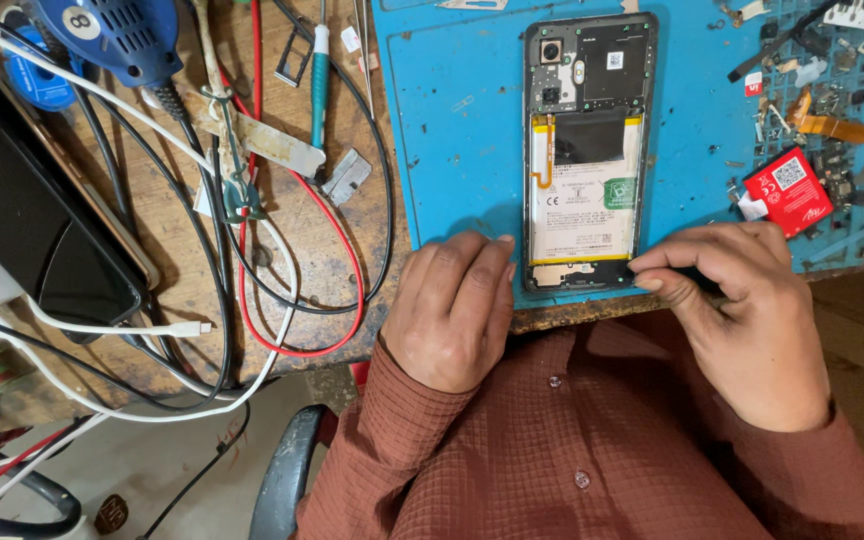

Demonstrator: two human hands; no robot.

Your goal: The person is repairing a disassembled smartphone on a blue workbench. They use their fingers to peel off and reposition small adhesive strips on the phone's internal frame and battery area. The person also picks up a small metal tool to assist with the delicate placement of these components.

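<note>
At the far left of the frame a dark tablet [37, 215] lies flat on the worn wooden bench [312, 265], with white, black and red cables [252, 300] looping across the wood just beside it. In the upper left sits a blue tool housing [117, 30], and a little right of it a teal-handled screwdriver [319, 80] lies pointing down the bench.

Toward the lower middle, the person's left hand [452, 310] rests at the near edge of the blue work mat [452, 120], fingers loosely curled, fingertips touching the lower left corner of the opened phone [587, 150]. It presses there rather than gripping anything.

The phone lies face down in the upper middle of the frame, back cover off, its battery and boards showing, its bottom end nearest the person.

Right of it, the right hand [742, 310] has thumb and forefinger pinched together at the phone's lower right corner; whether something small is held between them I cannot tell.

In the upper right, a small red box [787, 190] lies on the mat among scattered small parts [832, 90] and an orange flex cable [852, 128].
</note>
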